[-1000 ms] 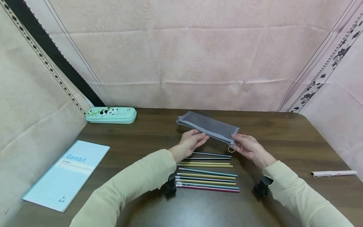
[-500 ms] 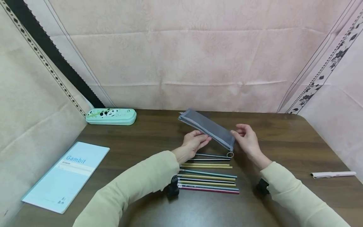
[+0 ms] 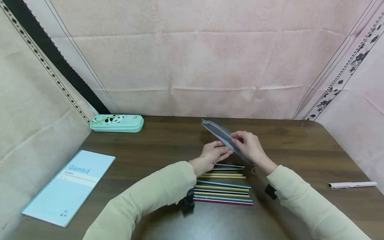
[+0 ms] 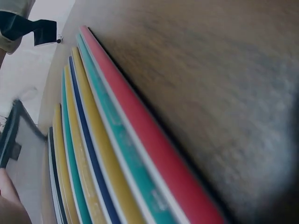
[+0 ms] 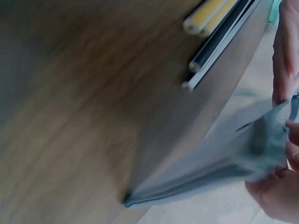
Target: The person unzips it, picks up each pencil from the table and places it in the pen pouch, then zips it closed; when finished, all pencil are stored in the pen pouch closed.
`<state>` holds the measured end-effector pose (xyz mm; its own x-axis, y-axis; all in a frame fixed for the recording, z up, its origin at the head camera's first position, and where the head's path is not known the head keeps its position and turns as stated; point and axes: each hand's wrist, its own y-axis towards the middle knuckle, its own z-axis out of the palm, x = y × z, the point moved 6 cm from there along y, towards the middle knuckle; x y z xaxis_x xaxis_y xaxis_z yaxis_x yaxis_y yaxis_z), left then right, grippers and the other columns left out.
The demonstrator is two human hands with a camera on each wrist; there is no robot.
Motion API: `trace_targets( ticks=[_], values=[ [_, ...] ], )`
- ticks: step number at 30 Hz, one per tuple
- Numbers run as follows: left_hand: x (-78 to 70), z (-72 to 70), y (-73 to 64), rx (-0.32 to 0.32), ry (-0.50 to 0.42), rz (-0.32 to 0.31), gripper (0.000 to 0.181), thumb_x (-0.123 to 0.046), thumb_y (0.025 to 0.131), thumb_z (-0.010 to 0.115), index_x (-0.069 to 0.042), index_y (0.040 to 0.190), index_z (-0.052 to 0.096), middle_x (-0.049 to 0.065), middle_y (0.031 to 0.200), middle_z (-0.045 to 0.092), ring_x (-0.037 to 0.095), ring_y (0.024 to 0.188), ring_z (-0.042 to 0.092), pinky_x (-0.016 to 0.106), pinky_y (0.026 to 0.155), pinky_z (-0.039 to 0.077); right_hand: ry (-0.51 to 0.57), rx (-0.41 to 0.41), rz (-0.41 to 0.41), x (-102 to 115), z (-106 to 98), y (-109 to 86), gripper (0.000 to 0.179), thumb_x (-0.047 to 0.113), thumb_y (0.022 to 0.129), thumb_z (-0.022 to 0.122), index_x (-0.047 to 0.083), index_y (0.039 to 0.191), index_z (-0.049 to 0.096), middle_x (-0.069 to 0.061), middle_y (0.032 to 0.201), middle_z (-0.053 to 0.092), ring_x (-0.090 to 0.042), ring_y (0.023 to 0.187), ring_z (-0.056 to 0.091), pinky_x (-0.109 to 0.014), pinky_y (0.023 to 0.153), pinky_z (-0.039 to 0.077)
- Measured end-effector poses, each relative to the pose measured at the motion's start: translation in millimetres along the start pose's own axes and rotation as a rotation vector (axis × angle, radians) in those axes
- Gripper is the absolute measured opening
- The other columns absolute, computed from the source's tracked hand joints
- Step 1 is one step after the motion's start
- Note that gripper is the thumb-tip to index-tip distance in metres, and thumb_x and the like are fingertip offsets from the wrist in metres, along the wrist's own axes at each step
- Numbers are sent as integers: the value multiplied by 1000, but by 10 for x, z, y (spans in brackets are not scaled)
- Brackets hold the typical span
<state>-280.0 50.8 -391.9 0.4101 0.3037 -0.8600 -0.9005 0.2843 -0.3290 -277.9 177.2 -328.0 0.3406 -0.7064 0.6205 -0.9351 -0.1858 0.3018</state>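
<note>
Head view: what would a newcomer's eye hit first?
Likely the gray pouch, held slantwise by the left hand and right hand near the middle. Next, the row of colored pencils lying on the table closer to the wearer. Then the mint panda case at the far left corner.

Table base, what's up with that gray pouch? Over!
Left hand and right hand both gripping gray pouch. Pouch tilted between them. Pencils lying nearby on table; nothing seems in the way.

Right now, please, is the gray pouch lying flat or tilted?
Tilted: left hand and right hand hold the gray pouch slanting in the head view.
</note>
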Motion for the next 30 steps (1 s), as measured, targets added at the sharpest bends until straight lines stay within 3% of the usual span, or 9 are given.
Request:
trace_targets(
  ticks=[6,9,11,16,19,27,30],
  values=[
    [22,-88,28,111,147,-91,25,4,90,58,5,115,60,18,104,67,22,93,68,30,87,54,-13,-59,54,-120,-154,-34,18,3,93,55,-3,106,66,-18,91,68,-23,75,61,-29,63,49],
    [-34,-184,36,167,270,-105,27,3,90,57,6,118,59,20,107,66,24,94,68,32,88,53,-12,-68,83,-168,-218,-69,18,3,92,55,-4,105,65,-18,89,67,-22,74,59,-25,60,47],
    [-109,-264,36,198,407,-72,28,1,90,59,5,117,59,20,107,67,23,94,68,32,87,54,-10,-70,100,-199,-252,-97,18,3,92,55,-5,104,65,-17,87,67,-19,73,58,-22,58,46],
    [-309,-450,-24,237,919,93,21,-10,86,68,-5,106,68,7,96,70,14,87,66,27,80,55,24,-57,144,-297,-291,-164,19,2,91,54,-8,105,63,-19,86,65,-10,67,59,-19,53,49],
    [-353,-503,-73,265,1152,174,15,-11,83,72,-10,99,71,-1,90,70,9,82,63,25,78,54,56,-43,169,-351,-297,-194,21,2,91,53,-9,107,61,-21,87,65,-9,65,60,-22,53,54],
    [-378,-534,-139,313,1452,306,14,-1,81,70,-12,89,72,-1,83,68,7,72,56,20,66,49,98,-39,206,-420,-296,-212,25,1,91,52,-11,112,58,-25,91,64,-9,63,60,-22,54,55],
    [-436,-558,-159,346,1504,307,15,-1,81,69,-12,89,72,0,82,67,8,71,55,20,64,47,119,-39,215,-437,-284,-212,26,1,91,52,-12,113,57,-26,90,63,-8,62,60,-22,54,55]
  ],
)
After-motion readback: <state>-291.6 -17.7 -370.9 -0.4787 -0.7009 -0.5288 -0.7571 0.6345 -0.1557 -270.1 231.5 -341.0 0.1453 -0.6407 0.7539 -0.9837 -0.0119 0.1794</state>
